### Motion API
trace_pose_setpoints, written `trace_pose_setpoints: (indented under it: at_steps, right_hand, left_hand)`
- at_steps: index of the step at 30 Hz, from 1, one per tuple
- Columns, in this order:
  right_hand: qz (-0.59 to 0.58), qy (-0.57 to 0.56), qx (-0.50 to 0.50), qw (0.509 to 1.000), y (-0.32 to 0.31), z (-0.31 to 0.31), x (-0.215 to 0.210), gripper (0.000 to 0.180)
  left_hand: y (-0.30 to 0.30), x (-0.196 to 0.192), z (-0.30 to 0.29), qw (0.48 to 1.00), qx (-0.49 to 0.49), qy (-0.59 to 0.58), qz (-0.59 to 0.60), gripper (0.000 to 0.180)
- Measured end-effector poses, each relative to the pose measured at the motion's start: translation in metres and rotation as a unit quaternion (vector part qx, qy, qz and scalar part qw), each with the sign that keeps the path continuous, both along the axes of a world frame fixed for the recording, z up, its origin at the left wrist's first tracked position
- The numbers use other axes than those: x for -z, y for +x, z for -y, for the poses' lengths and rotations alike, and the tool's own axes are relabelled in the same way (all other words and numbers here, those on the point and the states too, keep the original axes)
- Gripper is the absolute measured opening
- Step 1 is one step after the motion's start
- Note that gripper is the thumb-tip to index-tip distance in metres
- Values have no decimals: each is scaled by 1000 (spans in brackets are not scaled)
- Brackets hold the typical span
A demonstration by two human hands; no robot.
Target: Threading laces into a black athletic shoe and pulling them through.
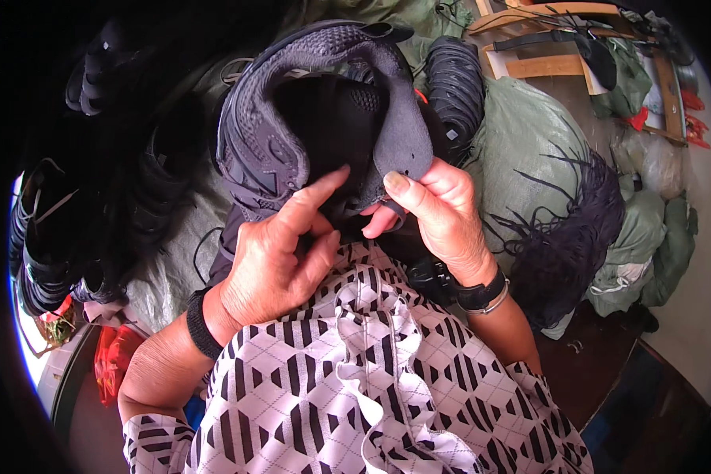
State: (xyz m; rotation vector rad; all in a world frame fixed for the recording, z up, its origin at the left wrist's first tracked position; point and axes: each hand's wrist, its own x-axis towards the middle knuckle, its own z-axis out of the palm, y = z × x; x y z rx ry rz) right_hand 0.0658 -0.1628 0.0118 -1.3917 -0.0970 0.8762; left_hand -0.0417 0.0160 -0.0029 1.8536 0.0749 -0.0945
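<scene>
A dark grey and black shoe upper [261, 130] with mesh texture is held up in front of me, its opening toward me. My right hand [442, 213] pinches a soft grey flap with small holes [405, 142] between thumb and fingers; a dark strip shows beside those fingers. Next to the upper's lower edge is my left hand [280, 245], its index finger stretched across the opening and its thumb apart. The other left fingers curl and are partly hidden. I see nothing held in the left hand.
Stacked dark shoe uppers [454, 87] lie beyond my right hand, with more at left [43, 268]. A bundle of black laces [565, 237] rests on a pale green woven sack [521, 118] at right. Wooden frames [545, 67] stand far right; a red plastic bag [114, 359] is at lower left.
</scene>
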Motion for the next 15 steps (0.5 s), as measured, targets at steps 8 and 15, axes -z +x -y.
trace_pose_setpoints:
  at_steps: [8, 15]
  right_hand:
    - [-17, 73, -21, 997, 5, 2, 17, 17]
    - [-98, 132, -33, 986, 10, 11, 27, 18]
  left_hand:
    - [-1, -1, -11, 995, 18, -92, -44, 49]
    - [-2, 11, -14, 992, 78, -35, 97, 45]
